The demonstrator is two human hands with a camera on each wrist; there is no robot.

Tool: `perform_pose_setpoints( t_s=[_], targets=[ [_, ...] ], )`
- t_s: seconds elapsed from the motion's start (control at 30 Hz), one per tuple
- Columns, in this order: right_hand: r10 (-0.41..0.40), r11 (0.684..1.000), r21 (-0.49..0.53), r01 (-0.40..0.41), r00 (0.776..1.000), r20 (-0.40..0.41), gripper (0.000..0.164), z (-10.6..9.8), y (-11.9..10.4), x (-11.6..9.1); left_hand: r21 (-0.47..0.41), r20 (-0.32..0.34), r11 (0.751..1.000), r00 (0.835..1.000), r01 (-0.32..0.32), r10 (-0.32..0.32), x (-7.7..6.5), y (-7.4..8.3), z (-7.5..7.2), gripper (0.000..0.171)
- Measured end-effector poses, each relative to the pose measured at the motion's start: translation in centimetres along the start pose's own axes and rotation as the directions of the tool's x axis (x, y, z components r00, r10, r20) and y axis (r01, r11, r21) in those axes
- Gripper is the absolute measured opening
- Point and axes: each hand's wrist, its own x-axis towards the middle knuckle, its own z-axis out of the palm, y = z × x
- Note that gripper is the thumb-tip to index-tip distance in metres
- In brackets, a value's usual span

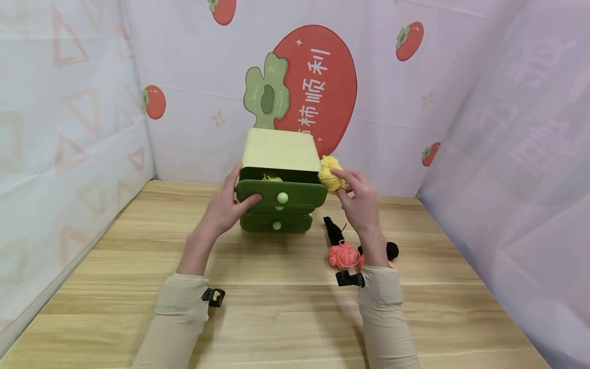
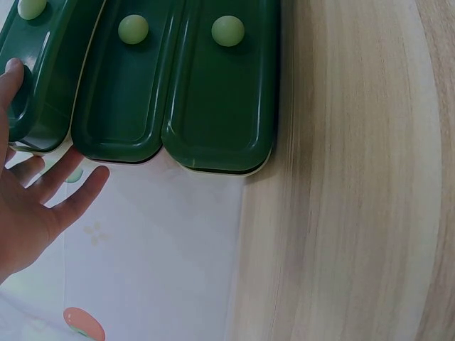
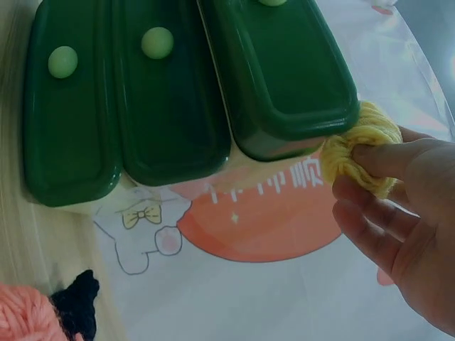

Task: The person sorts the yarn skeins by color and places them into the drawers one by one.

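Wooden table (image 1: 276, 318): lies beneath both hands and supports the cabinet.
Green cabinet (image 1: 281, 148): stands left of the right-hand grip, its front toward the person.
Top drawer (image 1: 304, 196): pulled out, just left of the pinch; yellow yarn (image 1: 272, 179) shows inside, the remaining contents hidden.
Middle drawer (image 3: 178, 106) and bottom drawer (image 3: 71, 135): below the grip, apparently closed; contents not visible.
Left hand (image 1: 225, 207): thumb against the top drawer's front, fingers extended along the side, seemingly steadying it.
Right hand (image 1: 362, 205): pinches yarn between thumb and fingers. The step appears to be loading the drawer; the next move would call for clearing the rim leftward, then loosening the pinch.
Yellow yarn ball (image 1: 331, 175): in the right-hand pinch, beside the drawer's right corner; contact cannot be told.
Coral yarn (image 1: 342, 256): on the table below the grip.
Black yarn (image 1: 334, 231): between that coral bundle and the cabinet.
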Motion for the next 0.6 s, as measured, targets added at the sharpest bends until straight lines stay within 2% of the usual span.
perform_pose_setpoints(
  t_s=[0.3,0.47,0.6],
  targets=[
    [-0.043,0.998,-0.052,0.045,0.998,0.04,0.045,0.6,-0.9,0.2,-0.006,-0.006,1.0,1.0,-0.015,0.015,0.1,0.2,-0.1,0.096],
    [-0.094,0.987,-0.119,0.106,0.991,0.099,0.048,0.8,-1.6,0.2,-0.001,0.001,1.0,1.0,-0.004,0.004,0.1,0.1,-0.1,0.096],
    [-0.118,0.984,-0.115,0.138,0.979,0.165,0.052,1.0,-2.0,0.0,0.002,0.006,1.0,1.0,0.0,0.0,0.1,0.1,-0.1,0.096]
  ],
)
